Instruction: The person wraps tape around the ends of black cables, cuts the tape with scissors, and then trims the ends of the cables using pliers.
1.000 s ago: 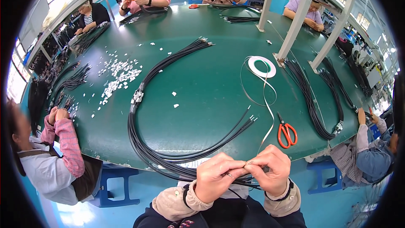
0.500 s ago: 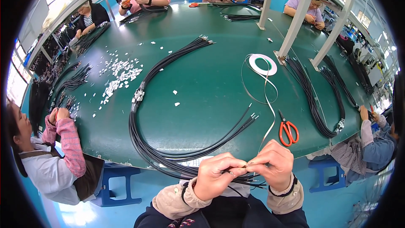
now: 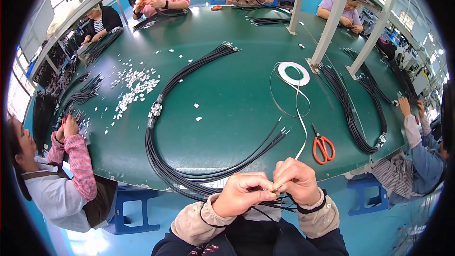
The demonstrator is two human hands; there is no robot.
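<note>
My left hand (image 3: 241, 193) and my right hand (image 3: 297, 180) meet at the near edge of the green table (image 3: 227, 90), fingers closed together on the end of a black cable. That cable belongs to a long looped bundle of black cables (image 3: 189, 114) that runs from my hands up across the table. A thin white tape strand (image 3: 300, 128) leads from my right hand up to a white tape roll (image 3: 294, 73). Red-handled scissors (image 3: 323, 146) lie just right of my hands.
Small white pieces (image 3: 135, 87) are scattered at the table's left. More black cable bundles (image 3: 353, 106) lie at the right near two slanted metal posts (image 3: 332, 19). Several other people sit around the table working on cables.
My hands have stayed at the table edge, shifting slightly as they work the cable end. The person at the right has moved their arms a little.
</note>
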